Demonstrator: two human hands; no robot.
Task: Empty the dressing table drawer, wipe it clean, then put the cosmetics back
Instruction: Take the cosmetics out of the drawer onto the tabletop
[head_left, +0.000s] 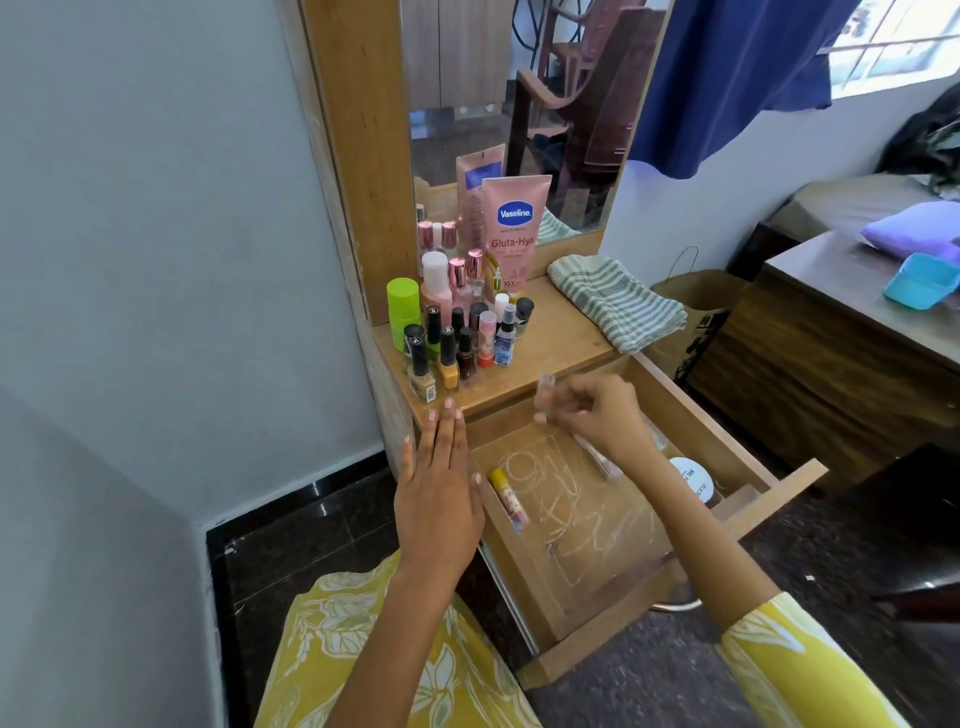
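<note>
While your left hand (435, 486) lies flat with its fingers straight and pressed together, fingertips touching the front edge of the wooden counter (558, 340), your right hand (597, 415) hovers over the pulled-out wooden drawer (670, 410) with its fingers curled, pinching a small pale, blurred cosmetic tube (545, 395). That tube sits just above the drawer's back edge, between your two hands and nearer the right one.

Inside the drawer, a yellow-capped lip balm stick (509, 500) lies along the left wall, just beside your left thumb. A round white-lidded jar (693, 478) rests at the right side, partly hidden beneath your right forearm. A thin pale stick-like item lies under your right wrist; what it is cannot be told. The drawer floor shows pale scribbled marks.

On the counter, well beyond your left fingertips, stands a crowded cluster of nail polish bottles (441, 353), with a lime green cylindrical container (404, 306) at its left and a tall pink Vaseline lotion tube (511, 234) leaning against the mirror (519, 104) behind. A folded green-and-white striped cloth (618, 301) lies on the counter's right side.
</note>
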